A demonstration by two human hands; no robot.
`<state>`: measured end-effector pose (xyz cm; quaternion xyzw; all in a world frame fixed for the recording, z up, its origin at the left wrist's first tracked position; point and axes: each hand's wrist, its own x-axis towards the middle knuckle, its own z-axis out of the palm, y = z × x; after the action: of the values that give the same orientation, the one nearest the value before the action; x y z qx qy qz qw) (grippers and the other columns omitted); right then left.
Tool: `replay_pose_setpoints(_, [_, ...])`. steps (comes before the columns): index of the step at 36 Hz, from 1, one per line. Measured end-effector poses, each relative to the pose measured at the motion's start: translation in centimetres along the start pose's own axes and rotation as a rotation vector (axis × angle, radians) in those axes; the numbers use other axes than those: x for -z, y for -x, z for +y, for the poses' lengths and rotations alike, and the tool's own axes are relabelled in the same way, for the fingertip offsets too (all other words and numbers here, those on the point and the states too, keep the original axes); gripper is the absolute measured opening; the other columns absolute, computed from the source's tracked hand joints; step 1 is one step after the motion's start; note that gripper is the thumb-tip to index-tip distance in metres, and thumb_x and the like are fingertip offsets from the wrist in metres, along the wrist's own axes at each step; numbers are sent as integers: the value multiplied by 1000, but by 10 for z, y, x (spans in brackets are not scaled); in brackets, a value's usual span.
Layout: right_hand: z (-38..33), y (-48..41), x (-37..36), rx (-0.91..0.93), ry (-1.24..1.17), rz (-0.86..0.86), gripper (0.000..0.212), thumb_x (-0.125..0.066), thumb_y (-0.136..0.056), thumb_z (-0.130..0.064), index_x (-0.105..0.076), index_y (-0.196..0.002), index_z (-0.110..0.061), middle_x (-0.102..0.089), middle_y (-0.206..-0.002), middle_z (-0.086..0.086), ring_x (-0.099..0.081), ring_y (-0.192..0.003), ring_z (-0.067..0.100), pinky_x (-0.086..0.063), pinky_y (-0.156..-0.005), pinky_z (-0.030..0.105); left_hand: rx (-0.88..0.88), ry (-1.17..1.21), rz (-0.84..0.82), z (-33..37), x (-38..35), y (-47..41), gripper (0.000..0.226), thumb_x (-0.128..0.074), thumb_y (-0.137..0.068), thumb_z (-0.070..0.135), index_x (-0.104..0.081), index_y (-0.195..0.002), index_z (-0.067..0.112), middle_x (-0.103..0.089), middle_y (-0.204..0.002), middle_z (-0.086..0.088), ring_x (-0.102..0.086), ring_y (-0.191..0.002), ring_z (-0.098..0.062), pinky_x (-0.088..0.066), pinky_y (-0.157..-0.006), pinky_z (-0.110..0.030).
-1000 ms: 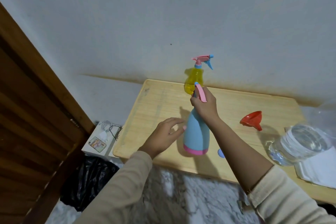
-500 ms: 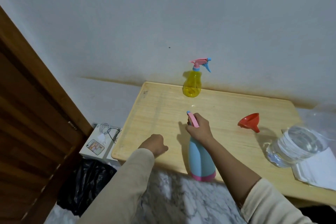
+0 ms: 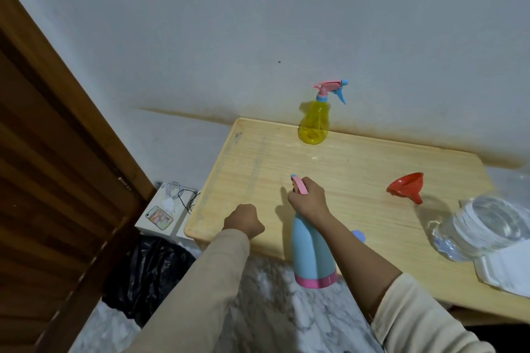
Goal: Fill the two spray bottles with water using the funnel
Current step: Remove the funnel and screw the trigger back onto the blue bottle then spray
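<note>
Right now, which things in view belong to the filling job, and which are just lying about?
For the job:
blue spray bottle, held by the right hand
yellow spray bottle
red funnel
clear water bottle
small blue cap

Lying about:
phone
charger and cables
black bag
white papers

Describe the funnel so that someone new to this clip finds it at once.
Start at the wooden table against the wall. On its right half, just left of the clear water jug, the funnel lies on its side. It is the only red thing there.
</note>
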<state>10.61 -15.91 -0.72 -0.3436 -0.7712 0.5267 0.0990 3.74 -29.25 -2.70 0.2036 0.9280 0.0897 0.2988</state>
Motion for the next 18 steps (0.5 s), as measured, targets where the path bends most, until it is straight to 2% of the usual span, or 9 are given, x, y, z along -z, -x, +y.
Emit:
replay_pose_setpoints(3, [-1,1,-2,-11,12,-16,16,-48,-80,-3,-37,-70,-9,-39,-70,2,-33,-59,16,-27,-52,25,9,11,0,-3,0,-1,33,-60,-82,13,-37,-58,10,-44,-65,-4,-64,-87,-36,-45,-67,-35])
replay_pose_setpoints(6, [-1,2,-3,-12,-16,-18,5,-50,-80,-3,-46,-78,-5,-44,-77,7,-37,-66,19,-30,-54,25,24,29,-3,-5,-1,-3,30,-60,-83,15,-39,-62,11,-56,-84,-9,-63,-95,-34,-46,-74,-33])
replay_pose_setpoints(10, [-4,2,-4,-46,-39,-32,2,-49,-81,-4,-48,-79,-5,-47,-79,5,-39,-68,19,-32,-56,25,31,29,-18,-6,-2,-5,29,-59,-84,15,-38,-63,12,-44,-70,-3,-63,-96,-34,-44,-73,-33])
replay_pose_setpoints(14, [-10,2,-5,-62,-48,-30,20,-47,-82,-4,-36,-67,-11,-40,-71,1,-33,-60,14,-29,-54,25,32,20,-26,-7,-1,-5,28,-58,-84,16,-39,-64,12,-44,-72,-3,-63,-96,-33,-46,-75,-35])
replay_pose_setpoints(18, [-11,4,-7,-83,-101,-31,15,-49,-85,-9,-41,-73,-9,-43,-77,3,-36,-62,15,-32,-56,26,32,23,-20,-9,-1,-5,29,-57,-85,17,-38,-63,12,-47,-72,-4,-63,-98,-33,-45,-74,-33])
